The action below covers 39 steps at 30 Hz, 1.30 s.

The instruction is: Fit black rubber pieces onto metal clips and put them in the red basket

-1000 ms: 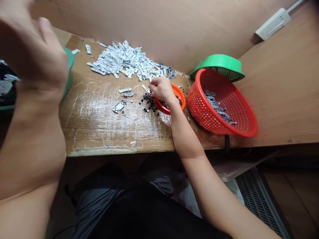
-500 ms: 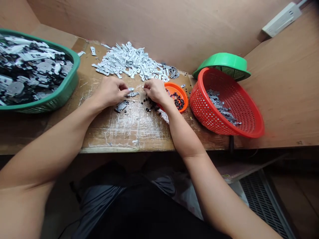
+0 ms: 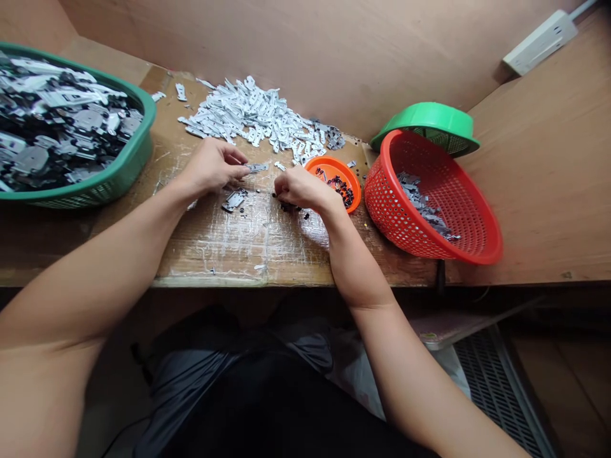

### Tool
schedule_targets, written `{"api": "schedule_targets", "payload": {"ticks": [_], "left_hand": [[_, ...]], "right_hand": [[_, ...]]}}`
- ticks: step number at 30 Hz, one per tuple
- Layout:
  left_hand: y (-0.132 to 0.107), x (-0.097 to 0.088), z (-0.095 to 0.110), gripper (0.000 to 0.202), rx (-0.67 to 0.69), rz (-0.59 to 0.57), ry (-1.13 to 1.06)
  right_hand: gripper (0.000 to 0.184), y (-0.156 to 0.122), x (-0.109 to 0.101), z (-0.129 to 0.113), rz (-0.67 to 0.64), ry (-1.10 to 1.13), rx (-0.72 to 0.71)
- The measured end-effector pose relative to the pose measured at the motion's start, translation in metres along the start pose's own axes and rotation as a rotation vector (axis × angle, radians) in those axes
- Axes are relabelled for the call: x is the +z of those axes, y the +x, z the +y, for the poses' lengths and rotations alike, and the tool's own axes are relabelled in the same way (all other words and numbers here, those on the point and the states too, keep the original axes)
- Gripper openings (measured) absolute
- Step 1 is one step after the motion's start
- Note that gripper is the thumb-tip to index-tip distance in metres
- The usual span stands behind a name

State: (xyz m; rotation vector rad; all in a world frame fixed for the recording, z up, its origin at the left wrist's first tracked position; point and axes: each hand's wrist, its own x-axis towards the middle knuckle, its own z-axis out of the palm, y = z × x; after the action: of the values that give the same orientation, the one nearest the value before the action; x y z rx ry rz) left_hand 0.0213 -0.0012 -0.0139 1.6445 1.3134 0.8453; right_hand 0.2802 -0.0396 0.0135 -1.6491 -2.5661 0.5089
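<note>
My left hand (image 3: 213, 166) pinches a small flat metal piece (image 3: 258, 167) just above the wooden bench (image 3: 229, 248). My right hand (image 3: 300, 187) is curled with fingertips together over a scatter of small black beads (image 3: 289, 206) beside a small orange dish (image 3: 333, 171) that holds more of them. What its fingers hold is too small to make out. Another metal piece (image 3: 233, 201) lies on the bench between the hands. A heap of white metal strips (image 3: 252, 117) lies behind both hands.
A green basket (image 3: 121, 168) full of grey metal parts stands at the left. At the right, a red basket (image 3: 458, 238) with several grey parts leans on a green basket (image 3: 424, 121). A white power strip (image 3: 537, 41) lies on the side panel.
My left hand came down from close to the camera to the bench and picked up a metal piece. My right hand drew back from the orange dish to the loose beads.
</note>
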Motion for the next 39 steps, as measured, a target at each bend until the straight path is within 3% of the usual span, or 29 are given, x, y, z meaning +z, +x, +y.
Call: {"api": "schedule_targets", "payload": {"ticks": [5,9,14,19,24,31,39], "left_hand": [[-0.008,-0.007,0.011,0.023,-0.054,0.030,-0.192],[-0.013,-0.003,0.018,0.029,-0.106,0.021,-0.196],[-0.016,0.003,0.020,0.034,-0.122,0.026,-0.283],[-0.007,0.006,0.012,0.035,-0.123,0.029,-0.399],[-0.001,0.007,0.004,0.039,-0.145,0.032,-0.386],[-0.008,0.005,0.011,0.039,-0.201,-0.042,-0.393],[-0.008,0.001,0.014,0.041,-0.223,-0.074,-0.480]], "right_hand": [[0.024,-0.006,-0.003,-0.003,0.134,-0.014,0.035],[0.017,-0.012,-0.008,-0.012,0.222,0.302,0.003],[0.042,-0.002,0.003,-0.026,0.179,0.673,-0.018],[0.036,0.010,0.014,-0.025,0.177,0.677,0.052],[0.032,0.008,0.016,-0.025,0.153,0.643,-0.006],[0.030,0.010,0.018,-0.030,0.220,0.448,0.034],[0.037,0.007,0.015,-0.021,0.144,0.671,0.050]]}}
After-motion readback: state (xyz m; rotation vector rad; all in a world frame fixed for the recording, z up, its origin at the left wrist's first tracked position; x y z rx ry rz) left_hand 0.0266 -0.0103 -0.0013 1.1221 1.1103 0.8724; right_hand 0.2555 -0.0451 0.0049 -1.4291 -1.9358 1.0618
